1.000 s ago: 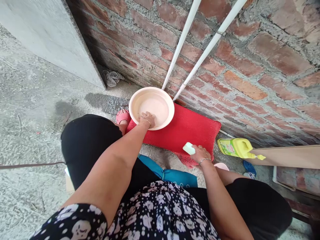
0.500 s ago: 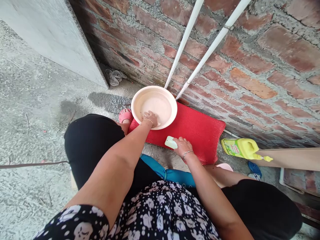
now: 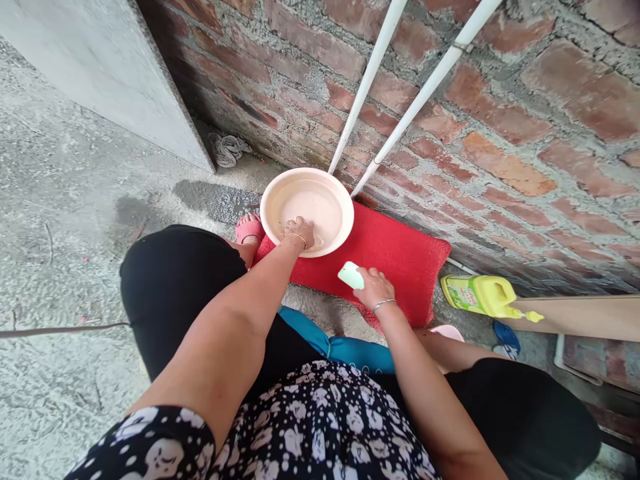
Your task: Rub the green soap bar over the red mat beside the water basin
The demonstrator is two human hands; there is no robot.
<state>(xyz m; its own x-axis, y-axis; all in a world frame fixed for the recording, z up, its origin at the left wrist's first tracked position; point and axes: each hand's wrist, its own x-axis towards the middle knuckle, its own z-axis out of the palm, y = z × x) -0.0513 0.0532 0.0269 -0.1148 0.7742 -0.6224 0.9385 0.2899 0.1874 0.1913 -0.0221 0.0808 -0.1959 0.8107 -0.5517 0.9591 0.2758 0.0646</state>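
Observation:
My left hand (image 3: pixel 300 233) reaches into a cream plastic basin (image 3: pixel 267 223) of water, near its front side. The fingers are bent and a little apart, with nothing seen in them; their tips are partly hidden. Over the near part of a red shaggy mat (image 3: pixel 395 243), my right hand (image 3: pixel 376 289) grips a pale green scrub brush (image 3: pixel 351 274) from its right end. The smooth back faces up, with a small hole near its free end, and any bristles are hidden underneath. The basin rests on the mat's left end.
A yellow detergent bottle (image 3: pixel 477 295) lies right of the mat. Two white pipes (image 3: pixel 367 87) run up the brick wall (image 3: pixel 500 160) behind the basin. A grey slab (image 3: pixel 150 87) leans at the left, with a crumpled rag (image 3: pixel 227 150) beside it. My pink slipper (image 3: pixel 249 229) touches the mat.
My right hand has shifted slightly right and down with the brush, and the mat's near edge looks bunched there. My left hand stays in the basin, its fingers a bit more bent.

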